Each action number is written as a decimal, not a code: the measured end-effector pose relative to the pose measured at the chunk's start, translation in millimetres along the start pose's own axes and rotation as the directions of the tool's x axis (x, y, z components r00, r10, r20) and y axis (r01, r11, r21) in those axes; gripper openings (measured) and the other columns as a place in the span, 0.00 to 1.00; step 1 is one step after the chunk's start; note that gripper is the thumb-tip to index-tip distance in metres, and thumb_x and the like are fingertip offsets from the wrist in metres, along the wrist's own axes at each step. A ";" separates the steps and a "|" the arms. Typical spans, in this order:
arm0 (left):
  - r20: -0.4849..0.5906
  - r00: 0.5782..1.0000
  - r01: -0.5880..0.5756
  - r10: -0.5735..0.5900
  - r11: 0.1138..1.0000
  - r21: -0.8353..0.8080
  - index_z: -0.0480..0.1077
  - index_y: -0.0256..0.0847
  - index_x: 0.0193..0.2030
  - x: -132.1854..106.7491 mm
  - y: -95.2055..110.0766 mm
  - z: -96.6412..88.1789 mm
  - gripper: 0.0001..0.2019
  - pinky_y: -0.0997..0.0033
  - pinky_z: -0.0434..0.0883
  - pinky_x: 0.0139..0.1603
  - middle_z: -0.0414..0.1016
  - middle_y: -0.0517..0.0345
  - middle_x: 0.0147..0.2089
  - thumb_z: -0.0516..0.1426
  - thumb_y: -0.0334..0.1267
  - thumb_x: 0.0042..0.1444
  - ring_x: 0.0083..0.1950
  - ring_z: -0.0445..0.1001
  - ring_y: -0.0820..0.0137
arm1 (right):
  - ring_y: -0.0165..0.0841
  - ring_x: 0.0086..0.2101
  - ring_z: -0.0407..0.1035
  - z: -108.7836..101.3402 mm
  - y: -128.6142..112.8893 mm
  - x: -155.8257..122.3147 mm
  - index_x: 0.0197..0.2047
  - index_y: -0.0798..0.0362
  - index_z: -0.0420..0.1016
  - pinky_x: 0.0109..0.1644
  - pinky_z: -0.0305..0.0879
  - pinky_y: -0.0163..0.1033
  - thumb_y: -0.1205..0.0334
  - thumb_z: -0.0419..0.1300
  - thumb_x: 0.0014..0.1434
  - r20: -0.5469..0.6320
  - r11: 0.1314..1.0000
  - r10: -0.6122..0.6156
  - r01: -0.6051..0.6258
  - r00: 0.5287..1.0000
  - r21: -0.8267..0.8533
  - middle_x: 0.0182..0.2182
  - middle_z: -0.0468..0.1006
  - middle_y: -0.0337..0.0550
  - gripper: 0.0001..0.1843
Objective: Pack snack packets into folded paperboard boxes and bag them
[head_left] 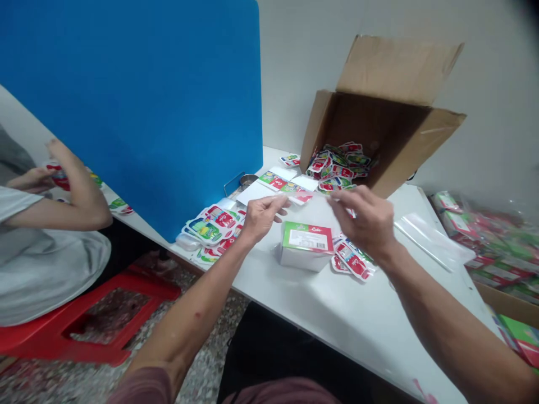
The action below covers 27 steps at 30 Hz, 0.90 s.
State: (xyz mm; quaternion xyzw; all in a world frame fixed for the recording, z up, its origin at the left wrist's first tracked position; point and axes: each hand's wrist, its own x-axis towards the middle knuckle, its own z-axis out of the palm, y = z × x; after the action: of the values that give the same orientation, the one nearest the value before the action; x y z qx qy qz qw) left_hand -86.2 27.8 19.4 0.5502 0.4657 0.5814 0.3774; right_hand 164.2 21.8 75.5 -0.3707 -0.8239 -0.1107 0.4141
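Observation:
My left hand and my right hand are raised over a white table, fingers pinched on the two ends of a flat unfolded carton blank printed green and red. Just below them stands a small closed box with a green and red label. Loose red and green packets lie under my right hand. More packets are heaped left of my left hand.
An open cardboard box lies on its side at the back, packets spilling out. A blue divider stands on the left. Another person's arm works beyond it, above a red stool. Bagged packs pile up at right.

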 end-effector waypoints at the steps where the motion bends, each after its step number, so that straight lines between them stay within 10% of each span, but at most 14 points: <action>1: 0.012 1.000 -0.006 0.006 1.000 0.013 0.84 0.36 0.42 -0.4 1.7 -0.9 0.25 0.70 0.78 0.29 0.86 0.46 0.42 0.63 0.59 0.59 0.36 0.82 0.63 | 0.41 0.41 0.77 4.4 -10.8 -0.9 0.49 0.46 0.82 0.46 0.71 0.44 0.55 0.58 0.71 0.022 0.996 -0.072 0.071 0.997 0.045 0.42 0.83 0.50 0.12; 10: 0.189 0.981 -0.051 0.034 0.995 0.089 0.83 0.37 0.41 -5.9 15.1 -9.8 0.22 0.71 0.79 0.34 0.85 0.50 0.40 0.61 0.56 0.61 0.41 0.83 0.62 | 0.41 0.43 0.74 66.6 -25.5 14.2 0.50 0.53 0.77 0.48 0.68 0.44 0.65 0.55 0.72 0.047 0.936 -0.335 0.338 0.941 -0.096 0.44 0.82 0.51 0.10; 21: 0.322 0.939 -0.154 0.119 0.985 0.084 0.81 0.37 0.50 -13.0 19.6 -11.6 0.13 0.68 0.76 0.47 0.85 0.55 0.44 0.60 0.36 0.62 0.47 0.81 0.62 | 0.39 0.37 0.70 84.3 -17.5 28.0 0.42 0.52 0.76 0.42 0.61 0.44 0.68 0.53 0.71 0.052 0.887 -0.455 0.458 0.889 -0.053 0.36 0.80 0.48 0.11; 24: 0.212 0.967 -0.166 0.139 0.980 0.113 0.83 0.38 0.49 -11.3 8.3 -6.1 0.13 0.65 0.76 0.51 0.86 0.55 0.43 0.59 0.39 0.64 0.47 0.82 0.62 | 0.39 0.38 0.70 87.7 -22.3 31.3 0.40 0.53 0.75 0.44 0.65 0.44 0.66 0.53 0.72 -0.030 0.936 -0.330 0.331 0.943 0.120 0.36 0.79 0.49 0.10; 27: 0.108 0.988 -0.114 0.107 0.992 0.058 0.83 0.40 0.50 -8.6 -5.0 -2.7 0.14 0.64 0.77 0.52 0.87 0.52 0.44 0.62 0.42 0.63 0.45 0.84 0.62 | 0.37 0.37 0.71 71.2 -24.9 40.6 0.39 0.50 0.73 0.43 0.69 0.44 0.59 0.54 0.72 -0.188 0.900 0.104 -0.012 0.977 0.435 0.35 0.77 0.45 0.10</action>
State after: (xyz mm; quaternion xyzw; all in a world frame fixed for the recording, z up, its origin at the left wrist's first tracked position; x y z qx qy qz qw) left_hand -88.3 20.7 12.3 0.6165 0.4324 0.5567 0.3508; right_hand 88.4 60.3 64.6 -0.2809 -0.7688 0.0490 0.5724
